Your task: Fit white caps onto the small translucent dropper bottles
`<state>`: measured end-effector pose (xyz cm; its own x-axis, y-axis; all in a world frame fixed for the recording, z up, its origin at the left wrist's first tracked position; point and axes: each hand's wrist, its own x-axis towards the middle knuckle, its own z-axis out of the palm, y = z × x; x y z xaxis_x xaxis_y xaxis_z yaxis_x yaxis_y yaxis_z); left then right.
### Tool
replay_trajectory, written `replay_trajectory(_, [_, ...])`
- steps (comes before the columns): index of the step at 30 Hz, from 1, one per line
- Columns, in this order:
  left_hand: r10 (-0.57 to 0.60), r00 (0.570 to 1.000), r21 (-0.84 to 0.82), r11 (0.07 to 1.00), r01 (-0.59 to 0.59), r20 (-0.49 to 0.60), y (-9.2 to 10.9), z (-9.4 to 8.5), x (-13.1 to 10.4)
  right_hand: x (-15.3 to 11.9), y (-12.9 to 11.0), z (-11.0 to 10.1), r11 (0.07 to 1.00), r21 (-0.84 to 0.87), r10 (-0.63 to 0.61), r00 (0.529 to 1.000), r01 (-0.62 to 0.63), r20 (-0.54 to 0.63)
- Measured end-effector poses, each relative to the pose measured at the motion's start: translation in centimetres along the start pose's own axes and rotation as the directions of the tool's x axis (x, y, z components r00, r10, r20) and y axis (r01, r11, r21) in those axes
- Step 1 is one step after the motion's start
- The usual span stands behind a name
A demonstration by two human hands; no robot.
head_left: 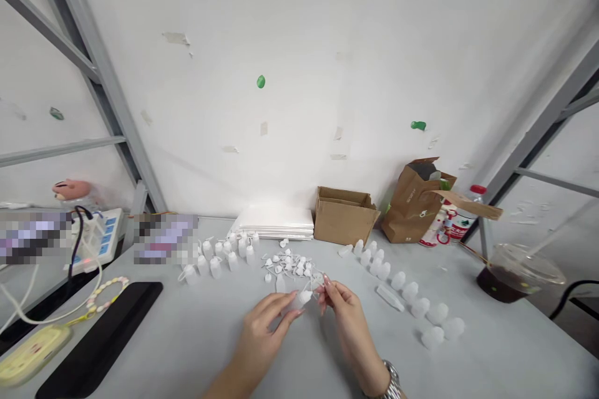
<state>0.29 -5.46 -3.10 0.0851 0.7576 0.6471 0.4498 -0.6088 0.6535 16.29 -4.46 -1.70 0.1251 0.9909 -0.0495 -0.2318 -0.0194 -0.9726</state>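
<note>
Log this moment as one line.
left hand: holds bottle; white cap: at bottle's mouth; right hand: beside cap; loose caps: piled beyond hands

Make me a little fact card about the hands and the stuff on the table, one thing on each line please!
Left hand: holding a small bottle with a white cap
Right hand: close beside that cap; its exact grip is too small to tell
Beyond the hands: loose white caps in a pile
Left side: capped bottles in a group
Right side: cloudy bottles in a slanting line
Near the wall: cardboard box, brown paper bag
Far right: dark drink in a clear cup
</note>
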Motion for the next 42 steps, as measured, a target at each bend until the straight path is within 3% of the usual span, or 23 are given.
replay_trajectory(7, [0.150, 0.988, 0.087, 0.986, -0.145, -0.047, 0.2, 0.1, -0.1, 0.2, 0.6, 0.3, 1.000, 0.025, 0.016, 0.999, -0.017, 0.036])
replay_trajectory(16, [0.147, 0.989, 0.085, 0.986, -0.146, -0.010, 0.3, 0.0, -0.2, 0.2, 0.9, 0.3, 0.996, -0.081, -0.038, 0.996, 0.045, 0.081])
replay_trajectory(32, [0.167, 0.986, 0.061, 0.984, -0.167, -0.004, -0.1, 0.1, -0.2, 0.4, 1.1, 0.2, 1.000, -0.005, -0.024, 0.993, 0.025, 0.120])
replay_trajectory(42, [0.125, 0.991, 0.020, 0.992, -0.126, 0.037, -0.5, 0.1, -0.3, 0.0, 0.7, 0.2, 0.952, -0.263, -0.143, 0.987, 0.158, 0.073])
